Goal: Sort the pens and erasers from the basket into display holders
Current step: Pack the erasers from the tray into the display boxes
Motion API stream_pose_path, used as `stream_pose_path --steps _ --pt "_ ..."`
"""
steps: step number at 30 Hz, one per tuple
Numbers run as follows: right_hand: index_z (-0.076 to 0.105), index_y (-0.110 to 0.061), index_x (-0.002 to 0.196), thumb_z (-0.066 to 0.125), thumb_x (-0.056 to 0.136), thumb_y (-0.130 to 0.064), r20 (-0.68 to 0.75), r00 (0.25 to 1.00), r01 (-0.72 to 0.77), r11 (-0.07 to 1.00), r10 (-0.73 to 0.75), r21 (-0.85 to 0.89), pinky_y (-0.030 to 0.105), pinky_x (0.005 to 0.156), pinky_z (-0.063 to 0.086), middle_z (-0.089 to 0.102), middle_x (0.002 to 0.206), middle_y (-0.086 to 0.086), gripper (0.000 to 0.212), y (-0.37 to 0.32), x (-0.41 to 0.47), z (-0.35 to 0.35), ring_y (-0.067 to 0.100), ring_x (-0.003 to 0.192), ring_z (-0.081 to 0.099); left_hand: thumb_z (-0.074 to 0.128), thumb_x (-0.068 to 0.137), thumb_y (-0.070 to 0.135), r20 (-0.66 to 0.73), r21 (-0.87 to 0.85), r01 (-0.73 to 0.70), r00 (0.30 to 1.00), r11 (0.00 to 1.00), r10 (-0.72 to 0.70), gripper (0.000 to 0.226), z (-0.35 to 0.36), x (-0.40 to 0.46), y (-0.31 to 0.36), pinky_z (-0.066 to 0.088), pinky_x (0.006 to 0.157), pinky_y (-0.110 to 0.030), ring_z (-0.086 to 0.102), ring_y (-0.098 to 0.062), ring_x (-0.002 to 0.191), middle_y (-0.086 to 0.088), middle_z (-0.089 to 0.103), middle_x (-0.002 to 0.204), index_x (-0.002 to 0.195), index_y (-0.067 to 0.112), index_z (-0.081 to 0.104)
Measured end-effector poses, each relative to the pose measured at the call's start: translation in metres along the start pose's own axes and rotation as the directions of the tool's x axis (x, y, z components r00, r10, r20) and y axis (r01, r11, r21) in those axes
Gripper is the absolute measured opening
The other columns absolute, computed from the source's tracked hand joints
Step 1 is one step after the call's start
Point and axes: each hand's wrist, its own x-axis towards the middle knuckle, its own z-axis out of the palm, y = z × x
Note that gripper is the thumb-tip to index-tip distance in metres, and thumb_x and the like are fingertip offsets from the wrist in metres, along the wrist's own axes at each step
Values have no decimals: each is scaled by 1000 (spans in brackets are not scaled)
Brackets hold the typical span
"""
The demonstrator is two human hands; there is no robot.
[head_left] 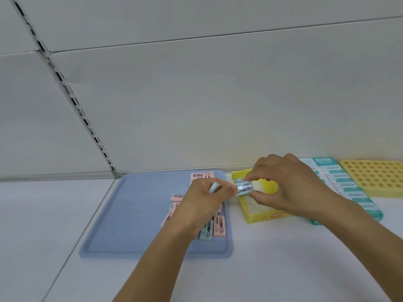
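R hand point(290, 188) pinches wrapped light-blue rectangular eraser point(244, 188) over yellow cardboard display box point(257, 216) | L hand point(204, 202) fingers curled on 2nd blue eraser point(214, 187) | pink/blue erasers point(219, 226) on blue plastic tray point(135, 214)

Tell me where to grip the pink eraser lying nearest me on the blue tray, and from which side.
Take the pink eraser across its two long edges, coming straight down from above. It lies flat on the tray, label up, so the top is open. A blue eraser sits close against its left edge, so probably nudge it right first or pinch its short ends instead.
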Motion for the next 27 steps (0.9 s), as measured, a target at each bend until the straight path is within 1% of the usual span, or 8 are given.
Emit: stream_pose_path --steps 3,5,10,13,19,22,24,27 --pt "72 -34 93 49 78 -54 35 999 -25 990 30 -138 30 72 29 62 85 -13 34 12 -1 9 15 82 57 61 91 35 -101 -100 115 987 988 -125 19 1 0 0 30 40 -18 35 -4 40 10 43 59 84 18 64" --pt "69 -36 106 53 86 -53 125 988 -69 981 92 -179 30 76 27 60 93 -13 31 17 -1 13 13 94 52 51 95 26 -86 -320 169 975 932 -207 18 -1 0 2 25 39 -20 31 -8 47 4 43 65 88 13 61" --pt "63 -40 119 48 92 -55 242 958 -81 957 151 -277 29 83 28 56 101 -12 35 12 6 22 11 105 46 39 98 4 -81 -437 74 989 896 -121 30 0 -6 1 38 48 -25 51 -19 65 -2 61 65 114 10 64" --pt "63 -42 119 47 91 -58 253 949 -100 940 188 -327 30 83 27 54 95 -12 36 11 8 27 13 105 47 47 98 1 -75 -482 20 995 876 -64 24 1 -10 2 56 63 -27 72 -23 84 -9 73 90 116 7 62" --pt "60 -43 124 43 93 -58 258 946 -80 913 196 -400 30 80 25 59 104 -10 39 11 5 29 15 107 47 52 95 -3 -92 -579 -27 995 815 -33 26 2 -13 2 60 74 -29 73 -27 93 -16 73 102 118 7 61" --pt "65 -38 116 50 94 -51 91 985 -121 967 144 -225 32 82 32 60 92 -10 30 14 2 31 17 98 53 53 95 -2 -108 -540 -37 994 841 -26 26 3 -13 2 60 66 -28 73 -26 90 -12 75 94 118 8 61" --pt "67 -35 115 57 94 -40 -80 984 -149 984 157 98 29 80 37 58 82 -14 24 7 1 24 10 85 54 53 95 0 -126 -448 -55 992 893 -2 29 4 -13 4 55 59 -26 74 -23 85 -7 75 88 120 13 60" --pt "66 -39 113 55 95 -34 -13 973 -191 838 230 511 10 71 40 63 79 -15 21 -16 9 3 1 76 57 56 95 7 -139 -182 -116 986 976 91 33 6 -12 8 47 52 -22 71 -9 69 2 74 80 125 20 53"
